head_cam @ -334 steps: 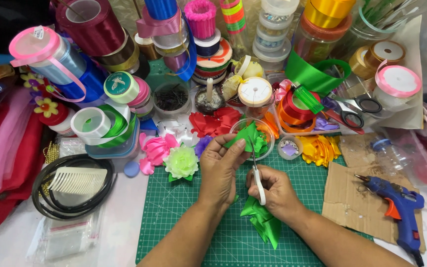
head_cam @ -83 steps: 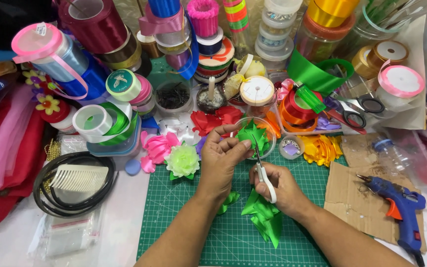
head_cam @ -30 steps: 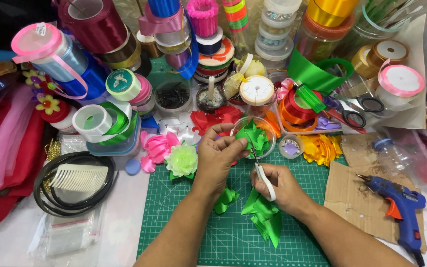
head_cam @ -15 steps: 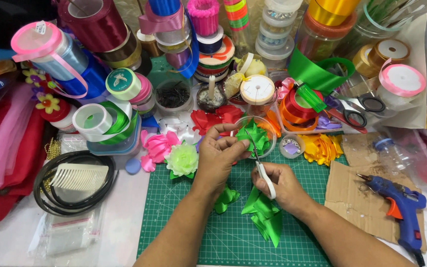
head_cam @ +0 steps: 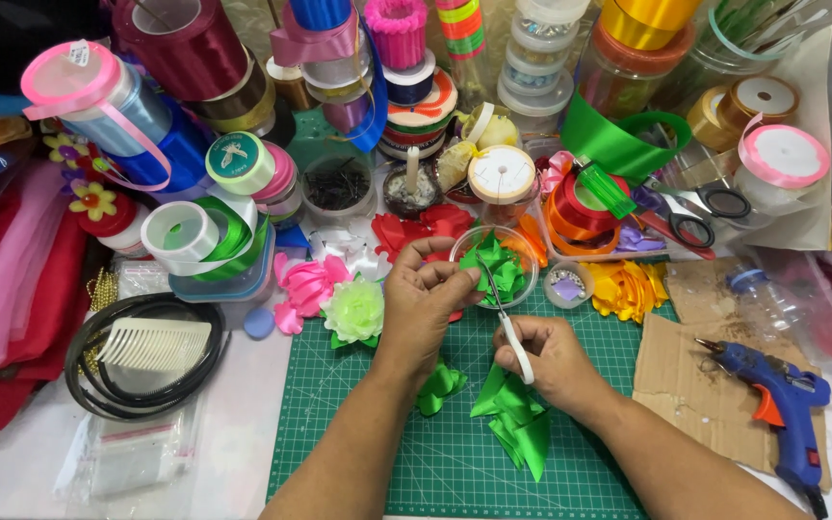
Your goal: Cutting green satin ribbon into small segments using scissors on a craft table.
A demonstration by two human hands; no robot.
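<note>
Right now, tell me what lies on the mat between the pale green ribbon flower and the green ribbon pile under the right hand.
In the head view, the left hand crosses that stretch; beside its wrist lies a small folded green ribbon piece.

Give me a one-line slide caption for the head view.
Left hand pinches green ribbon piece; right hand holds small scissors.
</note>
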